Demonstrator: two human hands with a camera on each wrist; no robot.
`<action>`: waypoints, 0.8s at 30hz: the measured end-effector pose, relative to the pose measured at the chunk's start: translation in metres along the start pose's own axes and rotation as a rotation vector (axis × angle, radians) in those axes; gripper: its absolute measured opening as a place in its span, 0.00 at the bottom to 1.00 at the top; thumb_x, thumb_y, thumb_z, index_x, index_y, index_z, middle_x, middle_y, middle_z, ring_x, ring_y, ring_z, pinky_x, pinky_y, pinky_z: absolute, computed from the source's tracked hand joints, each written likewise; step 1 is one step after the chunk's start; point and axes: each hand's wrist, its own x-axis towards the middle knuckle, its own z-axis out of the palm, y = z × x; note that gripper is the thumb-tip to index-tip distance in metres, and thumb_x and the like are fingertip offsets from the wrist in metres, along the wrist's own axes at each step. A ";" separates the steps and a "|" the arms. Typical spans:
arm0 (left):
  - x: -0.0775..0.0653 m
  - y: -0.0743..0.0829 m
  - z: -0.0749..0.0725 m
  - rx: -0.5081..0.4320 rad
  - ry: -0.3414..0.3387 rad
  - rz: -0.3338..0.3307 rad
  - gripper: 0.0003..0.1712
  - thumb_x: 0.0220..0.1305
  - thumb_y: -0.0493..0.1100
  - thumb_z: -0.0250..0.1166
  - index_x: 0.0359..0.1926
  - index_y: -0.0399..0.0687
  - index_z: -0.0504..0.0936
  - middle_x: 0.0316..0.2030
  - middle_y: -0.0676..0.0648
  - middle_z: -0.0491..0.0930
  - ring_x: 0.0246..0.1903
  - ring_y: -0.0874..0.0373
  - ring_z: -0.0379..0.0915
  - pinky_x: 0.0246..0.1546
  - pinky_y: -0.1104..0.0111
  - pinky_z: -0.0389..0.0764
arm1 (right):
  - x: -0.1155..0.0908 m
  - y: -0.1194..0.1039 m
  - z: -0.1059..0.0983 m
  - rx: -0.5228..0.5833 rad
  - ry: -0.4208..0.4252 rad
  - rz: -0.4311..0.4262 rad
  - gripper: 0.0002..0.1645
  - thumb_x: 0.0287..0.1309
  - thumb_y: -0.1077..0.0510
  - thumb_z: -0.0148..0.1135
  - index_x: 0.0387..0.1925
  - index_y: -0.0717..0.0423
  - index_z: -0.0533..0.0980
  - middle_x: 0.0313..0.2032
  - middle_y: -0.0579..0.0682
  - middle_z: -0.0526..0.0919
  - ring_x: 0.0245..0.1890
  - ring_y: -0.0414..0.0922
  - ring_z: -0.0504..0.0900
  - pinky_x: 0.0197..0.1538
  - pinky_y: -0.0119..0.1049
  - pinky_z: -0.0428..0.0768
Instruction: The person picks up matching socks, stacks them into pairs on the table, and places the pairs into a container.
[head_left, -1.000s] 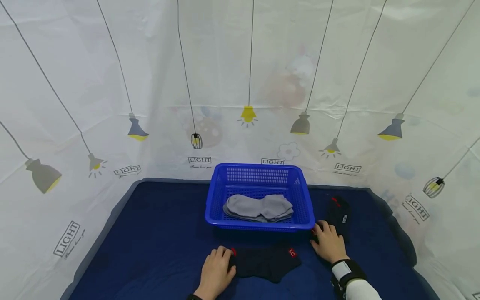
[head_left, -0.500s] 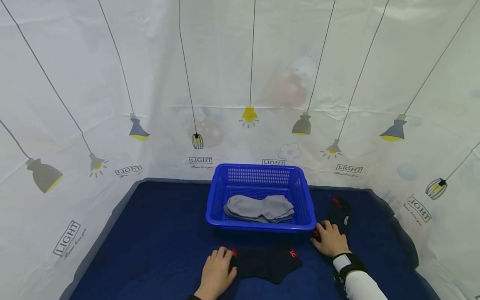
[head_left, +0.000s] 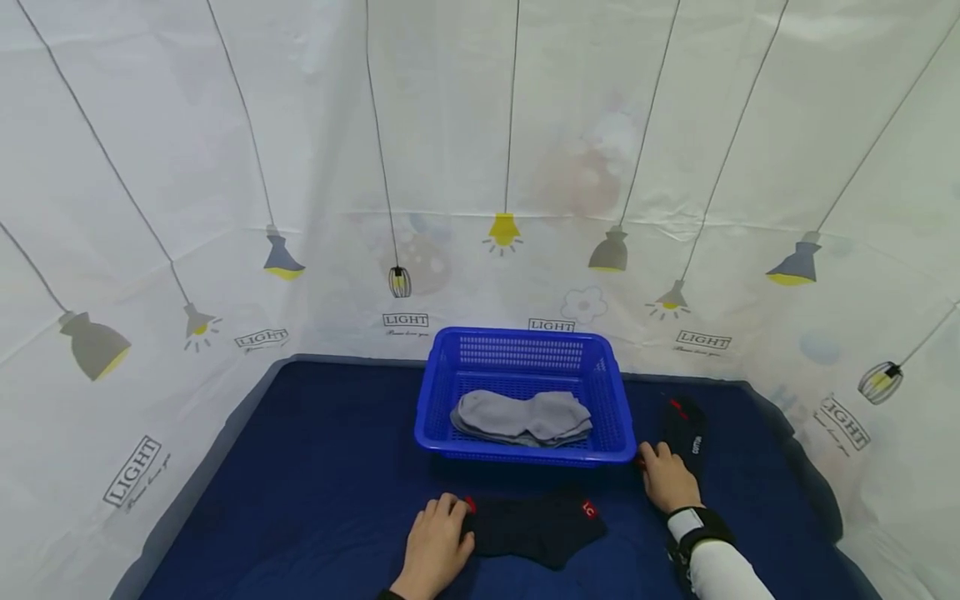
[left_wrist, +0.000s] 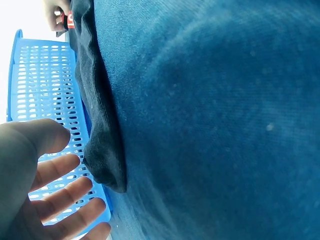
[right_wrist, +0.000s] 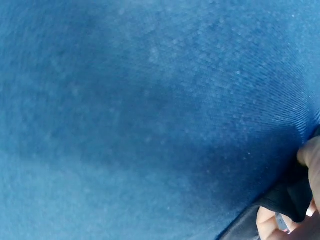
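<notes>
A dark sock [head_left: 532, 529] with red marks at both ends lies flat in front of the basket. My left hand [head_left: 435, 542] is at its left end; in the left wrist view its fingers are loosely spread, holding nothing. Right of the basket, my right hand [head_left: 670, 479] pinches dark sock fabric [right_wrist: 287, 197] between thumb and fingers, as the right wrist view shows. Under and beyond that hand lies a black sock [head_left: 684, 429] with a red stripe and white lettering. Whether the pinched fabric belongs to this sock, I cannot tell.
A blue plastic basket [head_left: 525, 456] stands at the back middle, with folded grey socks [head_left: 521, 415] stacked in it. Dark blue cloth [head_left: 322, 467] covers the table. A white sheet printed with lamps [head_left: 465, 125] encloses the back and sides.
My right hand has shifted slightly right, away from the basket's corner, and the red mark by its fingers shows less. The left hand and the front sock stay put; the view has drifted slightly.
</notes>
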 end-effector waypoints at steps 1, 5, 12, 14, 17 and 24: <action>0.000 0.000 0.000 -0.001 -0.005 0.001 0.15 0.49 0.48 0.67 0.38 0.50 0.79 0.37 0.49 0.74 0.34 0.54 0.69 0.31 0.63 0.70 | 0.000 0.001 0.001 0.002 -0.009 0.009 0.18 0.47 0.64 0.62 0.42 0.58 0.69 0.32 0.59 0.69 0.28 0.58 0.73 0.22 0.52 0.73; 0.000 0.001 -0.001 -0.010 -0.020 0.011 0.15 0.49 0.48 0.67 0.39 0.49 0.79 0.38 0.49 0.74 0.33 0.55 0.69 0.31 0.63 0.70 | -0.002 0.003 0.003 0.002 -0.034 0.032 0.19 0.48 0.66 0.61 0.44 0.61 0.68 0.33 0.60 0.70 0.28 0.58 0.74 0.23 0.52 0.73; -0.001 0.002 -0.001 -0.007 -0.007 0.021 0.14 0.50 0.48 0.67 0.39 0.50 0.79 0.38 0.49 0.74 0.33 0.55 0.69 0.31 0.63 0.70 | -0.005 0.002 -0.004 -0.010 -0.034 0.018 0.17 0.48 0.67 0.60 0.42 0.61 0.68 0.32 0.59 0.70 0.28 0.57 0.74 0.25 0.52 0.74; -0.001 0.002 -0.001 -0.006 -0.003 0.020 0.14 0.49 0.48 0.67 0.38 0.50 0.79 0.37 0.49 0.74 0.33 0.55 0.69 0.31 0.63 0.70 | -0.007 0.000 -0.008 -0.014 -0.023 0.002 0.16 0.48 0.67 0.60 0.41 0.62 0.68 0.32 0.59 0.70 0.27 0.57 0.73 0.25 0.51 0.74; 0.000 0.002 -0.002 -0.004 -0.003 0.018 0.14 0.49 0.47 0.67 0.38 0.50 0.79 0.37 0.49 0.74 0.33 0.55 0.69 0.31 0.63 0.70 | -0.011 -0.005 -0.016 -0.016 -0.013 -0.014 0.14 0.49 0.66 0.59 0.40 0.62 0.68 0.31 0.59 0.70 0.26 0.57 0.73 0.24 0.51 0.73; -0.001 0.002 -0.003 -0.013 -0.008 0.013 0.13 0.49 0.47 0.67 0.38 0.51 0.79 0.37 0.49 0.74 0.34 0.55 0.69 0.32 0.62 0.70 | -0.023 -0.018 -0.027 -0.010 -0.003 -0.029 0.15 0.46 0.67 0.61 0.38 0.62 0.68 0.30 0.57 0.69 0.24 0.55 0.73 0.22 0.48 0.72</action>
